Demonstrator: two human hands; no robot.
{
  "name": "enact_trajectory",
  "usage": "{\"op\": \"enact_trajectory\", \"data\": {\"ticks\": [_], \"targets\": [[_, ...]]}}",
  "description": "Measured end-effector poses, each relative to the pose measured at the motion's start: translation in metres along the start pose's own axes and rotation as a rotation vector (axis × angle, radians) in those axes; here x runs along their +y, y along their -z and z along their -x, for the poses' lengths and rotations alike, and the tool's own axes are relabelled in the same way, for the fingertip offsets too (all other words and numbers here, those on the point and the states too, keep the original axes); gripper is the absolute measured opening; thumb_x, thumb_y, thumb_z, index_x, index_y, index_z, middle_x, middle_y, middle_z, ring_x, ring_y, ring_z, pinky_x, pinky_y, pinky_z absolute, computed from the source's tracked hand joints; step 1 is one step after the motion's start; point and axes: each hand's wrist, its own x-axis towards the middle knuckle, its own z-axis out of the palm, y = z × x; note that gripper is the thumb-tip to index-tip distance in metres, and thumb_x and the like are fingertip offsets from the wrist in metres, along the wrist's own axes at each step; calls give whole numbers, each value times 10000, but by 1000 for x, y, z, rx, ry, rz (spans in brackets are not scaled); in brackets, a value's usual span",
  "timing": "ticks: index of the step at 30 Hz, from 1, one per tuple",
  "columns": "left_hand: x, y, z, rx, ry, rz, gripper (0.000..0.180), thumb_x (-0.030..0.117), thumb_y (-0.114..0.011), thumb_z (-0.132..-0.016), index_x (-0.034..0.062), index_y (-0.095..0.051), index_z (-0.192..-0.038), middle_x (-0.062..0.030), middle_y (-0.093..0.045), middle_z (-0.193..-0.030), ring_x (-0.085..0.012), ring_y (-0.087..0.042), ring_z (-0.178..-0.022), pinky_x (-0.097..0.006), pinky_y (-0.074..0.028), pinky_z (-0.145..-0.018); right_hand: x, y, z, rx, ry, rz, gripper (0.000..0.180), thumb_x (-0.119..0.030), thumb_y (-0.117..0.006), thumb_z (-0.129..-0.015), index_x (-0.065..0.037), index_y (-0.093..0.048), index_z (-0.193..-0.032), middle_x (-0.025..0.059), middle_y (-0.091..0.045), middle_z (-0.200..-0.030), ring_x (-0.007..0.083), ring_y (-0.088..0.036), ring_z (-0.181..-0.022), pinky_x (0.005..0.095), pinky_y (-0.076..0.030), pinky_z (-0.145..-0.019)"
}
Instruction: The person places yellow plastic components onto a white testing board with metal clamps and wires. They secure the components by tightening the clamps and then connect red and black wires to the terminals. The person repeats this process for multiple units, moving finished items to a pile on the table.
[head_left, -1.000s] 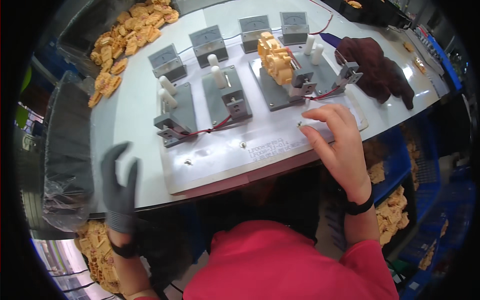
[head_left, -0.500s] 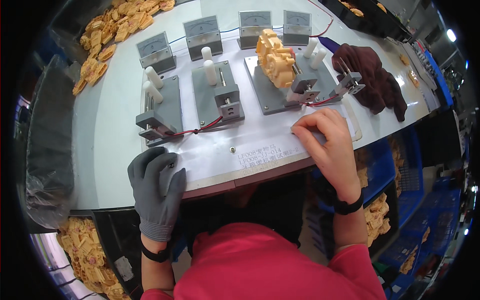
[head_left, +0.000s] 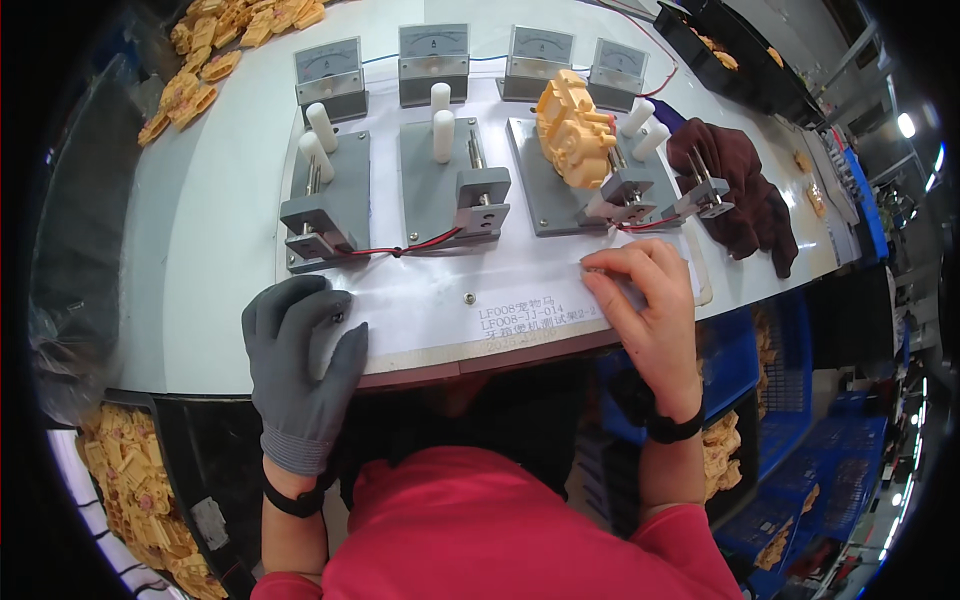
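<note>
My left hand [head_left: 300, 350], in a grey glove, rests at the front left of a white board [head_left: 430, 330]. Its fingers are bent, the thumb stands apart, and it holds nothing. Bare and loosely curved, my right hand [head_left: 650, 315] lies on the board's front right, thumb and index tips close but apart, with nothing visible between them. Beyond it, a yellow plastic gear housing [head_left: 577, 135] sits on a grey test fixture [head_left: 530, 190]. Two more grey fixtures, the left one [head_left: 345, 190] and the middle one [head_left: 425, 190], carry white pegs and no housing.
Several panel meters [head_left: 433, 62] stand behind the fixtures. Red and black wires [head_left: 400, 251] cross the board. A dark brown cloth [head_left: 745, 190] lies to the right. Yellow housings [head_left: 190, 95] are heaped at far left; others fill a bin [head_left: 145, 500] below. Blue crates [head_left: 735, 370] stand at lower right.
The view has shifted slightly, so the fixtures and meters appear a little further right. Both hands keep nearly the same poses, and the housing stays on its fixture.
</note>
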Motion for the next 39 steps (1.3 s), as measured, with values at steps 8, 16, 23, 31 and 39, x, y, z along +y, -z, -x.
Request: {"op": "enact_trajectory", "data": {"ticks": [8,16,23,31,39], "targets": [[-1,-1,1,14,9,3,286,170,-751,-808,86,-686,-1074,-109,-612,-1176,-325,-520,-1164,-442,-430,-1011,1,-5,0,72,50,14,98,-131,-768,-844,-113,-738,-936,15,-623,-841,220,-583,-850,357,-407,-784],[-3,-2,1,22,2,10,281,176,-752,-806,80,-689,-1062,-114,-613,-1172,-331,-520,-1157,-446,-427,-1004,3,-7,2,74,46,20,98,-133,-766,-849,-110,-739,-941,24,-622,-856,226,-580,-855,362,-409,-787],[-3,-3,0,43,-10,21,259,172,-748,-809,76,-694,-1043,-116,-620,-1153,-333,-526,-1145,-446,-430,-996,4,-9,2,78,27,21,95,-128,-766,-849,-111,-742,-938,28,-615,-866,234,-573,-863,362,-412,-795],[-5,-4,1,52,-23,24,254,173,-748,-814,81,-696,-1045,-113,-623,-1151,-332,-529,-1142,-446,-433,-989,5,-10,3,83,18,11,94,-122,-773,-840,-109,-740,-928,32,-616,-869,234,-572,-858,364,-421,-783],[-6,-4,1,50,-10,25,251,170,-747,-812,81,-697,-1041,-110,-625,-1143,-330,-532,-1136,-444,-435,-987,8,-13,5,143,113,66,132,-73,-807,-784,-109,-726,-881,23,-638,-832,237,-583,-820,361,-428,-759]]}}
